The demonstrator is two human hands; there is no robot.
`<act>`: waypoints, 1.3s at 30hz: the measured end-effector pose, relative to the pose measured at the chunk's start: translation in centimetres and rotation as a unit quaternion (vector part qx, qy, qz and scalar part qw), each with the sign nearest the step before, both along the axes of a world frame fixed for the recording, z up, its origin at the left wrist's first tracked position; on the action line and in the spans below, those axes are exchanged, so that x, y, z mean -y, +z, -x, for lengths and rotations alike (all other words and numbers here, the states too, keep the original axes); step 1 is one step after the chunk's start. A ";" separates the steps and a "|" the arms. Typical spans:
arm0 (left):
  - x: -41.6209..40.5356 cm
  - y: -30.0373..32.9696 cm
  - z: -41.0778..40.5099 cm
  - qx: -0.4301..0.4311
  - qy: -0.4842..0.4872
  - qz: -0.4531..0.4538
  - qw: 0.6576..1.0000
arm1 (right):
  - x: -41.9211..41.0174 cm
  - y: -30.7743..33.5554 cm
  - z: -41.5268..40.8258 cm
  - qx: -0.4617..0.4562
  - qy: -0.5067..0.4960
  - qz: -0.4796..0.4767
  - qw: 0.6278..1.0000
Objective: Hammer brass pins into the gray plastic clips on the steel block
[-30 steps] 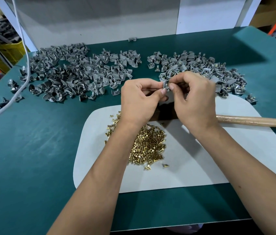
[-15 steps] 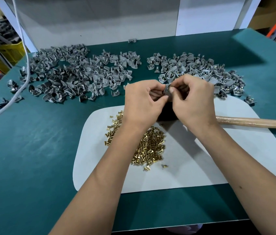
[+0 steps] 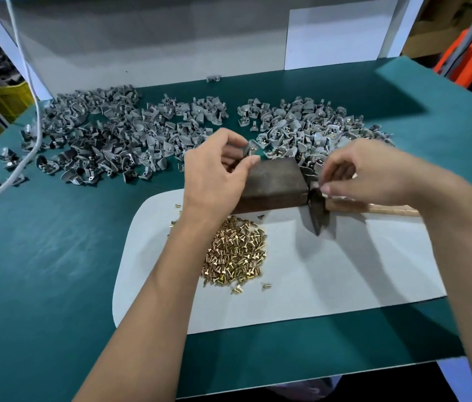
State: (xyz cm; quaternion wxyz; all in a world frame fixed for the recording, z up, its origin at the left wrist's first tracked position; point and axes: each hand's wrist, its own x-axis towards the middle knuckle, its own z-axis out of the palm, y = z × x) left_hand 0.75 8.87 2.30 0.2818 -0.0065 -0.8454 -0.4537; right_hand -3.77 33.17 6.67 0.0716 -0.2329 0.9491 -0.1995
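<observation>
Head view: left hand [image 3: 217,172] pinches a gray clip [image 3: 248,150] above the steel block [image 3: 275,181]; right hand [image 3: 353,172], curled, grip contents unclear; a loose pin could fall.

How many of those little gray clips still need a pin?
Done: the right pile shows brass glints, so those clips look pinned. In hand: the left hand pinches one clip at the block, while the right hand reaches over the hammer. Left: the big left pile and many pins; too many to count.
</observation>
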 end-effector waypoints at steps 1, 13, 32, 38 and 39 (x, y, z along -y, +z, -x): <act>0.1 0.1 0.0 0.005 -0.010 0.012 1.000 | -0.6 -0.2 0.0 0.026 0.010 -0.028 0.999; 1.3 -0.4 -0.1 0.082 -0.081 0.031 0.993 | -1.6 0.3 -0.2 0.053 0.026 0.030 0.998; 1.3 -0.7 0.2 0.144 -0.084 -0.062 0.984 | 5.3 0.3 -1.7 -0.177 0.017 0.122 0.977; 1.2 -0.4 -0.1 0.150 -0.081 -0.069 0.983 | 4.5 1.6 -1.1 -0.163 0.010 0.011 0.986; 1.2 -0.3 -0.1 0.151 -0.081 -0.071 0.983 | 4.6 1.5 -1.3 -0.186 -0.001 0.062 0.981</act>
